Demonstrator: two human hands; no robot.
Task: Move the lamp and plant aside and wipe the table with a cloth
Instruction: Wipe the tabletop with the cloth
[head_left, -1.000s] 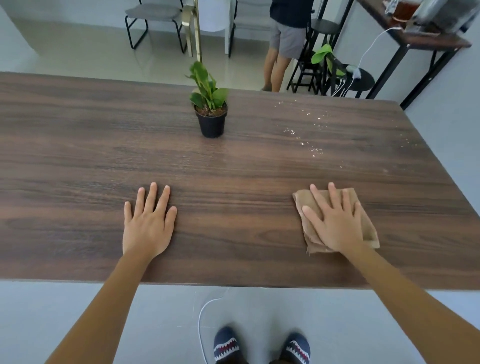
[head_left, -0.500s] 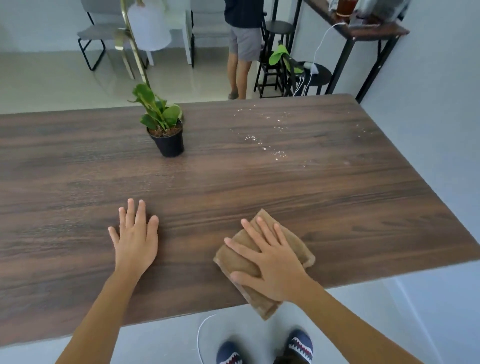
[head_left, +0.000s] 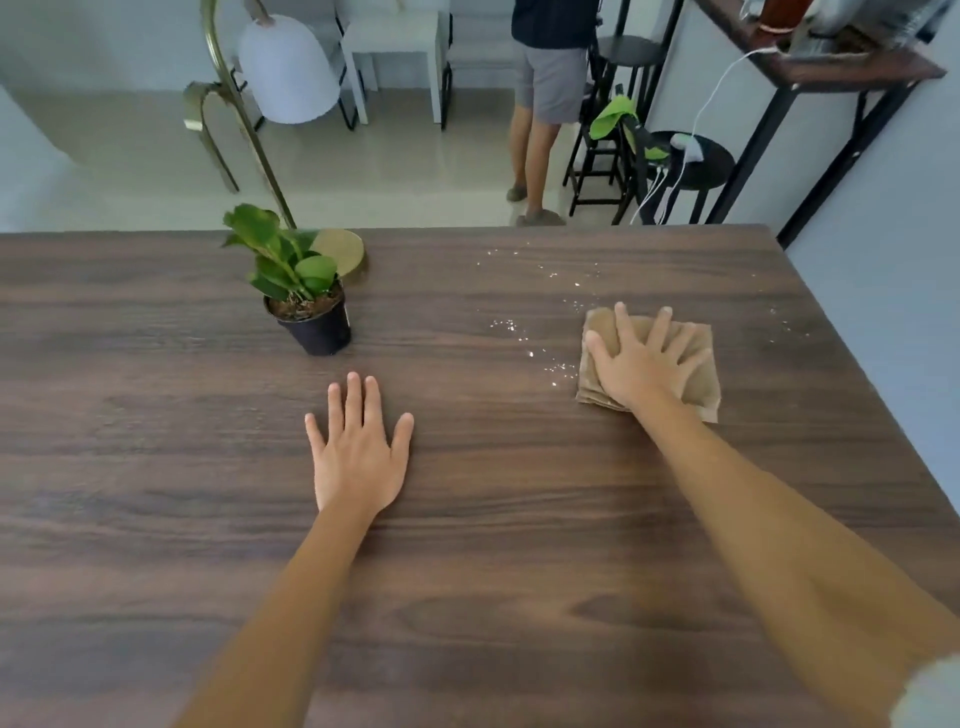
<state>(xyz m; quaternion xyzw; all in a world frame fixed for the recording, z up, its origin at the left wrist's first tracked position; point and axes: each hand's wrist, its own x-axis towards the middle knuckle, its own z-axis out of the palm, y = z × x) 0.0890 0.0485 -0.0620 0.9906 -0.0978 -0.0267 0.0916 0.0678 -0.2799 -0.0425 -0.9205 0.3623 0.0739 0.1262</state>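
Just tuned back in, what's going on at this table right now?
A person is wiping the wooden table. The right hand presses a folded tan cloth flat beside scattered white crumbs. The left hand rests flat, empty. The potted plant and the lamp stand at the far left.

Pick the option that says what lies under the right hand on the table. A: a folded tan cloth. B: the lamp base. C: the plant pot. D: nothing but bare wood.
A: the right hand is spread flat on the folded tan cloth, which sits on the table beside the scattered white specks.
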